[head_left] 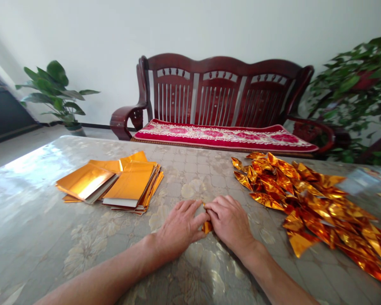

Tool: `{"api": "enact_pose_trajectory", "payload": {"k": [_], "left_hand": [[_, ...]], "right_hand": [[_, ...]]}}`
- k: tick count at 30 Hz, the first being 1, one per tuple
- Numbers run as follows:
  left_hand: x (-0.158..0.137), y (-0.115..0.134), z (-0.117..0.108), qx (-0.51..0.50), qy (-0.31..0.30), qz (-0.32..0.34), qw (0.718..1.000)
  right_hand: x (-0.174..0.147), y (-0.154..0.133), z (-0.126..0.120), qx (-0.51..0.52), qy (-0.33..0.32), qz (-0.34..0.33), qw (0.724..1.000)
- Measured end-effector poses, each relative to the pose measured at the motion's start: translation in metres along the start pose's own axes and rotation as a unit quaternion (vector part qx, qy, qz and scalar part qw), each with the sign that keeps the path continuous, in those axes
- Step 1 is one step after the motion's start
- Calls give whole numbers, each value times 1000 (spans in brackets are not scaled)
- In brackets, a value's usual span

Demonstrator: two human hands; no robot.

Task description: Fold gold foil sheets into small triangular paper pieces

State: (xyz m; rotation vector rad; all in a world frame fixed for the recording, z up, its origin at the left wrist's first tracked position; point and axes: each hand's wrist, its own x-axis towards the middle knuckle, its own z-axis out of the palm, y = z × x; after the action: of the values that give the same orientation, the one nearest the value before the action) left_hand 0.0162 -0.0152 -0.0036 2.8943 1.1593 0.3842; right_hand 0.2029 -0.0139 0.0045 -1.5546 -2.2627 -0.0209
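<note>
A small piece of gold foil paper [207, 227] lies on the table between my two hands, mostly hidden by the fingers. My left hand [184, 222] presses on it from the left, thumb and fingers closed about it. From the right, my right hand [228, 220] grips the same paper with its fingers curled in. Flat stacks of gold foil sheets [130, 182] rest to the left of my hands. On the right spreads a heap of folded gold foil pieces [305, 203], pointed and shiny.
A patterned cover lies over the table [120, 250]. Clear plastic packaging [365, 180] sits at the right edge beyond the heap. Behind the table stands a dark red wooden bench [216, 95] with a red floral cushion [216, 133]. Potted plants [55, 91] flank it.
</note>
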Motion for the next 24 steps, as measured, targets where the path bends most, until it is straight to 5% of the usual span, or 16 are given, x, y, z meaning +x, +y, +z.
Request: {"api": "enact_pose_trajectory", "payload": {"k": [11,24], "left_hand": [[3,-2,-5,-39,-3,19,999],[3,-2,-8,-19,-2,22,1000]], "right_hand": [[1,0,-1,-4,-5,-1,1000],[-2,14,-1,172,-10,85,981]]}}
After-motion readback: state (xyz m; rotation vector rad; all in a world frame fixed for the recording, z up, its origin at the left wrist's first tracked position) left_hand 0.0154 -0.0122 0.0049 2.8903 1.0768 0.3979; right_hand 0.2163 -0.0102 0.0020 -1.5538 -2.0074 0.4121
